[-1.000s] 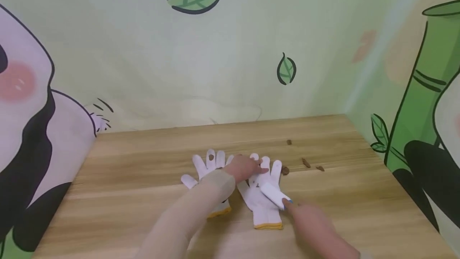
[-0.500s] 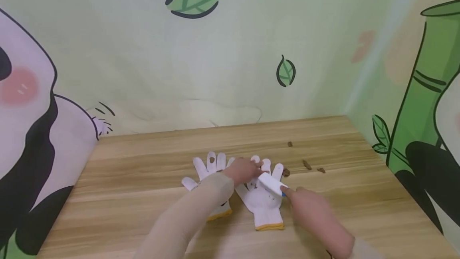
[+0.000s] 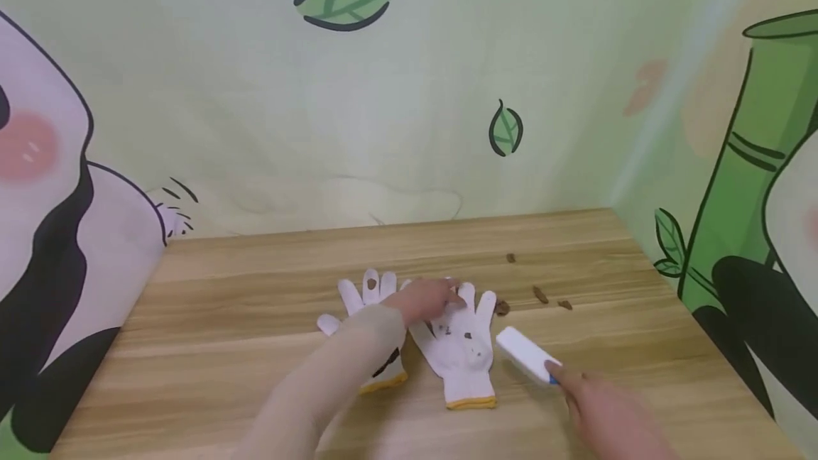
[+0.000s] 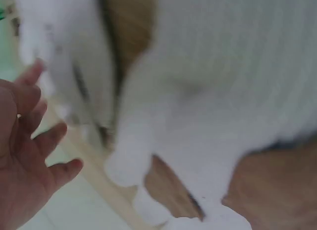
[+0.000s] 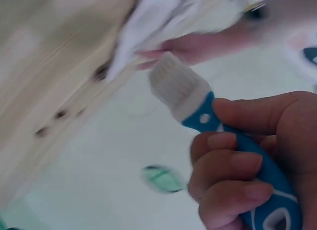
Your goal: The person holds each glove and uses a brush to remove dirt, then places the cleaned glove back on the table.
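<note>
Two white knit work gloves with yellow cuff edges lie flat side by side. The right glove [image 3: 456, 364] carries dark specks on its palm. My left forearm crosses the left glove [image 3: 349, 297], hiding much of it; a dark mark shows near its cuff. My left hand [image 3: 423, 300] rests over the right glove's fingers, its own fingers loosely spread in the left wrist view. In my right hand [image 3: 603, 403] I grip a brush [image 3: 525, 353] just right of that glove, apart from it. The right wrist view shows its white bristles and blue handle [image 5: 267, 165], with my fingers curled round it.
Several brown crumbs [image 3: 540, 294] lie on the wooden table [image 3: 243, 304] right of the gloves, one touching or very near a glove fingertip. Another brown bit [image 3: 371, 284] sits on a left glove finger. A panda-printed backdrop [image 3: 409, 105] rises behind and at both sides.
My right hand has drawn the brush off the right glove's palm, out to its right side. Specks on the palm show more fully. My left hand has stayed on the glove.
</note>
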Demonstrator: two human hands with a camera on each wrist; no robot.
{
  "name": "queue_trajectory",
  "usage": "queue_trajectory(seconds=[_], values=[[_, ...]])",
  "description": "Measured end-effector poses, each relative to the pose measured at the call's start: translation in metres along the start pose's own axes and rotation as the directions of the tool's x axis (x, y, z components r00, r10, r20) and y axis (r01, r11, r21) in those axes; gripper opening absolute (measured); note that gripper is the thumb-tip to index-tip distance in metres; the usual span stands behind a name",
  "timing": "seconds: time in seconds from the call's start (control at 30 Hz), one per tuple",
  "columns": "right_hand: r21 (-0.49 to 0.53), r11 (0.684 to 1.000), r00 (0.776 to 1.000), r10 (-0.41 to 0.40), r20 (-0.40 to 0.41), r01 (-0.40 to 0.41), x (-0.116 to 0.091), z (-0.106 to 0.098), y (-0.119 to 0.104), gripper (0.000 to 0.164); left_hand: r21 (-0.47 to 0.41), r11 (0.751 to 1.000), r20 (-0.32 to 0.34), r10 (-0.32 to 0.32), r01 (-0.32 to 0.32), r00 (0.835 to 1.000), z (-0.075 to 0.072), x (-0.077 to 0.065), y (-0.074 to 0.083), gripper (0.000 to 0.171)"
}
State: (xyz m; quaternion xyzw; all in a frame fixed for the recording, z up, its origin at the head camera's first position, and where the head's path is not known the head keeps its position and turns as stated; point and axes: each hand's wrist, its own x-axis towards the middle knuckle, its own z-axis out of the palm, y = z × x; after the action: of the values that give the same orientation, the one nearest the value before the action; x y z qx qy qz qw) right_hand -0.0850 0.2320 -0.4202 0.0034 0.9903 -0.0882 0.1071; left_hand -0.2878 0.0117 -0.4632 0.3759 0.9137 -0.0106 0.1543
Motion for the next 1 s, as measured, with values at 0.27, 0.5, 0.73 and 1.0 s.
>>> queue_trajectory(seconds=[0.27,0.5,0.73,1.0], values=[[0.01,0.976,0.93,-0.206,-0.304,0.219,0.042,0.0,0.035,0.032,0.132,0.989,-0.207,0.091,-0.064,0.974,0.016,-0.072,0.076,0.041],[0.073,0.916,0.878,-0.351,-0.326,0.393,0.065,0.013,0.029,0.032,0.276,0.961,-0.244,0.057,0.012,0.968,0.055,-0.083,0.105,0.064],[-0.006,0.906,0.859,-0.403,-0.317,0.423,0.075,0.027,0.025,0.027,0.208,0.978,-0.192,0.025,0.016,0.981,0.064,-0.084,0.104,0.059],[-0.171,0.936,0.827,-0.353,-0.438,0.309,0.088,0.024,0.029,0.033,0.194,0.981,-0.187,0.051,-0.014,0.981,0.061,-0.086,0.097,0.05]])
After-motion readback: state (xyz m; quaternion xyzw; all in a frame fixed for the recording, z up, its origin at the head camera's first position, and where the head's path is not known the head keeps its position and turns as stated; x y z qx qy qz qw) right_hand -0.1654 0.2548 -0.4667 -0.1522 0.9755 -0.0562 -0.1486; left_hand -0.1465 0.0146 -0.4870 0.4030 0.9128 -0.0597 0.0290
